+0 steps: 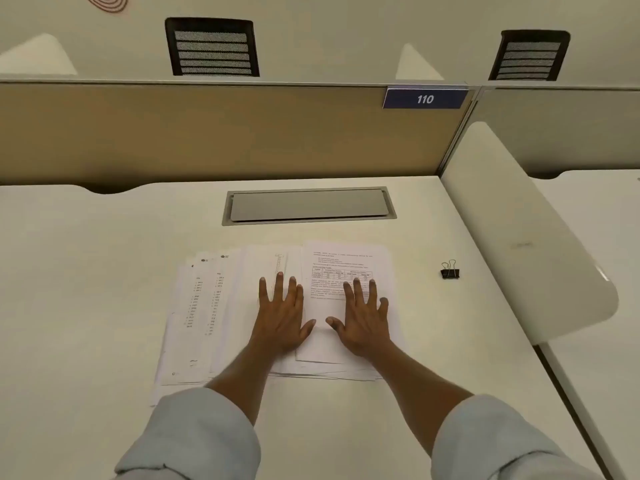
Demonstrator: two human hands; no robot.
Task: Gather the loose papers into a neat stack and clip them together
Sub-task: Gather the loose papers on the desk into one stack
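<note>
Loose papers (242, 306) lie fanned across the desk (86, 271) centre. Left hand (282, 315) and right hand (362, 318) rest flat on them, fingers spread, gripping nothing. Binder clip (450, 270) stands at 3 o'clock, well apart

White printed papers (207, 306) fanned loose and overlapping flat on the surface (86, 271), top sheet (346, 258) at right showing text and a table, small black clip (450, 271) well apart to their right, wire handles raised
</note>
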